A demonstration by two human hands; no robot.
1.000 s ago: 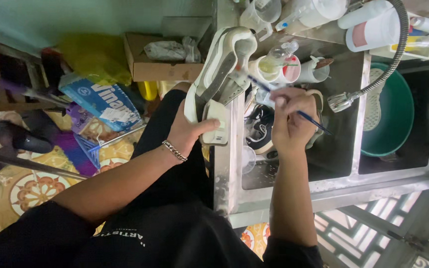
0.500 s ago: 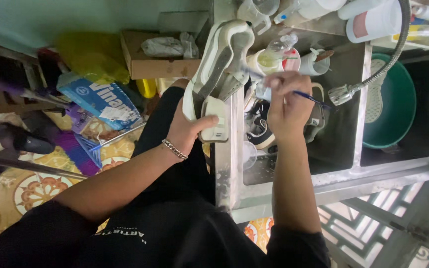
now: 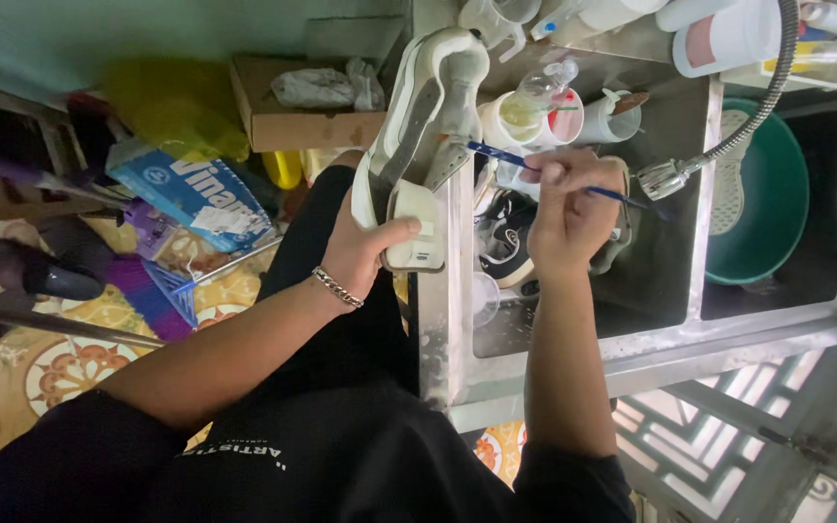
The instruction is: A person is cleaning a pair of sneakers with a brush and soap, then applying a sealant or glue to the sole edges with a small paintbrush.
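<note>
Head view: left hand [image 3: 365, 247] clamped round white shoe [image 3: 418, 136] heel; right hand [image 3: 569, 208] pinching blue brush [image 3: 506, 155] over sink [image 3: 670, 320].

Cups [image 3: 544, 116] and a jug [image 3: 728, 34] crowd the far edge of the steel sink [image 3: 573, 344], a dark shoe [image 3: 506, 247] fills its near-left corner, and the faucet hose [image 3: 728, 145] arcs across; open basin remains right of the right hand [image 3: 569, 213], before the green bowl [image 3: 777, 203].

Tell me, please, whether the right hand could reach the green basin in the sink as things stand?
Probably yes: the green basin lies just beyond the right hand, with only the spray hose head between. But the fingers hold a blue brush.
</note>
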